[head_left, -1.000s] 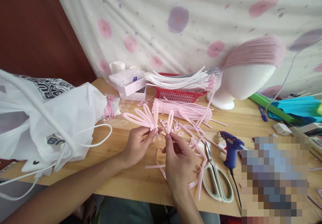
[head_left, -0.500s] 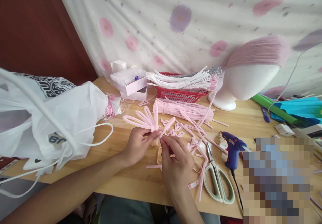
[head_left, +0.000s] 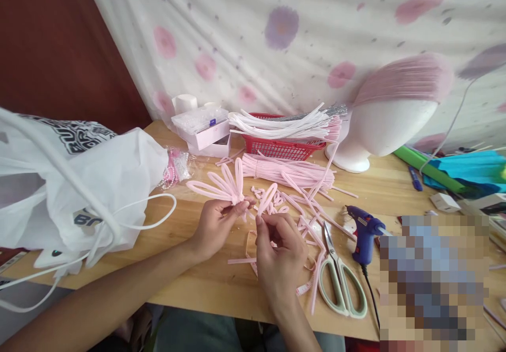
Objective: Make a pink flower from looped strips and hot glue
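Note:
Several pink pipe cleaner loops (head_left: 225,182), joined at their base like petals, fan out above my left hand (head_left: 216,226), whose thumb and fingers pinch them there. A single pink pipe cleaner loop (head_left: 268,198) stands up from the fingertips of my right hand (head_left: 281,252), which is closed on its lower end. A small gap separates the two hands. Short pink curls and twisted pieces (head_left: 279,200) lie on the table just behind my right hand. To its right are scissors (head_left: 342,283) with pale green handles, blades pointing away from me.
A blue hot glue gun (head_left: 363,233) stands right of the scissors. Behind lie a pink pipe cleaner bundle (head_left: 288,172) and a red basket (head_left: 276,147) of white ones. A white foam head (head_left: 389,125) is at back right, a white bag (head_left: 130,167) with cables at left.
My hands have moved apart. The single loop in my right hand has come away from the joined loops, which have shifted slightly left with my left hand.

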